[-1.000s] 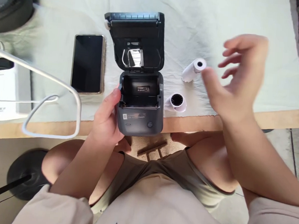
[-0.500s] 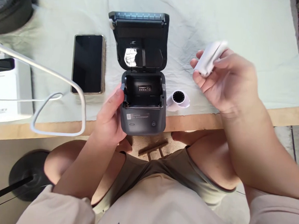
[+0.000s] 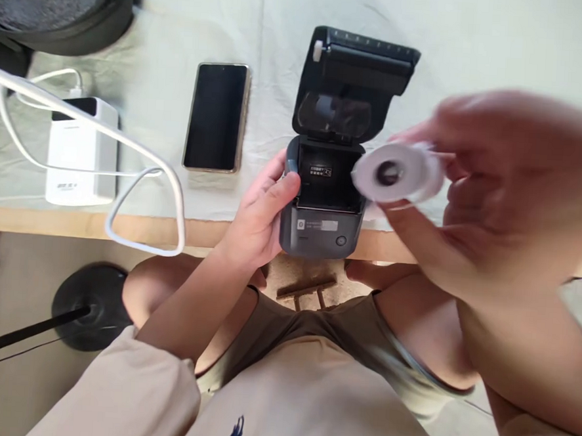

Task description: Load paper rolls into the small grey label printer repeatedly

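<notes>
A dark label printer (image 3: 322, 233) stands tilted near the table's front edge, its lid (image 3: 356, 84) swung up and its paper bay showing no roll. My left hand (image 3: 264, 210) grips the printer's left side, thumb over the rim. Close to the camera, my right hand (image 3: 500, 185), blurred, pinches a white paper roll (image 3: 372, 177) between thumb and fingers. The roll's cored end faces me and overlaps the right edge of the bay; I cannot tell whether they touch. My right hand hides the table behind it.
Left of the printer lies a phone (image 3: 216, 118), dark screen up. Further left are a white power bank (image 3: 82, 159) and a looping white cable (image 3: 142, 150). A round black case (image 3: 62, 10) sits at the far left. The table's wooden edge (image 3: 206, 234) runs across the front.
My right hand has brought the white roll left and nearer the camera, turning its end toward me. The view has shifted. A second roll beside the printer is now hidden.
</notes>
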A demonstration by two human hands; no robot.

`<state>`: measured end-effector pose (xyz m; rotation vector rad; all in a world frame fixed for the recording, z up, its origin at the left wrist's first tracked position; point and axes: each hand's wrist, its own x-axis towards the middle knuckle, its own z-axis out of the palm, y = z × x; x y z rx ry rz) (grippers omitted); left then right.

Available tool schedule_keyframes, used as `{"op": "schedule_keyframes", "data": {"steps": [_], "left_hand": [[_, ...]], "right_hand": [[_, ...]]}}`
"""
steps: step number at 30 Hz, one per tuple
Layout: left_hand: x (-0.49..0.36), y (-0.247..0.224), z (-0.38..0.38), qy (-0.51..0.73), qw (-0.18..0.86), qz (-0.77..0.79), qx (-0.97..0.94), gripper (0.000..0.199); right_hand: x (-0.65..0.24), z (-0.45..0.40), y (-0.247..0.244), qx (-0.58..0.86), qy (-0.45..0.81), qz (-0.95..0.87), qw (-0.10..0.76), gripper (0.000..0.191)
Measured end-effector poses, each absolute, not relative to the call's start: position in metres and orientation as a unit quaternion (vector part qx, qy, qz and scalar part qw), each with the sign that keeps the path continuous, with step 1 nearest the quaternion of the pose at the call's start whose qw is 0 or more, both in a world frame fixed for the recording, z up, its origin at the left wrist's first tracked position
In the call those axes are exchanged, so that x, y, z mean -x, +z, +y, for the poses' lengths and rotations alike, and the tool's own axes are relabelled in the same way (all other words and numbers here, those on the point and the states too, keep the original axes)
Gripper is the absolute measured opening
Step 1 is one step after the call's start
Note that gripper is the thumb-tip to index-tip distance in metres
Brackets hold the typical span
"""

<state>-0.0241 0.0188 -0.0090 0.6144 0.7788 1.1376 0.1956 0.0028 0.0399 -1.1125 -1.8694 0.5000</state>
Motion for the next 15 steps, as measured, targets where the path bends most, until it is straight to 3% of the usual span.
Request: {"op": "schedule_keyframes", "data": {"steps": [3,7,11,15], "left_hand": [[0.024,-0.012,0.017,0.512,0.737,0.333,-0.289,0.026],[0.027,-0.014,0.014,0.491,0.75,0.323,-0.304,0.038],[0.03,-0.015,0.012,0.479,0.753,0.331,-0.307,0.048],[0.028,-0.013,0.011,0.49,0.746,0.34,-0.296,0.044]], "right_hand": [[-0.183,0.005,0.037,0.424,0.057,-0.81,0.402,0.03],[-0.179,0.012,0.027,0.447,-0.032,-0.822,0.352,0.013],[-0.176,0.014,0.022,0.463,-0.025,-0.83,0.311,0.013],[-0.172,0.014,0.023,0.436,-0.044,-0.835,0.334,0.018]]}}
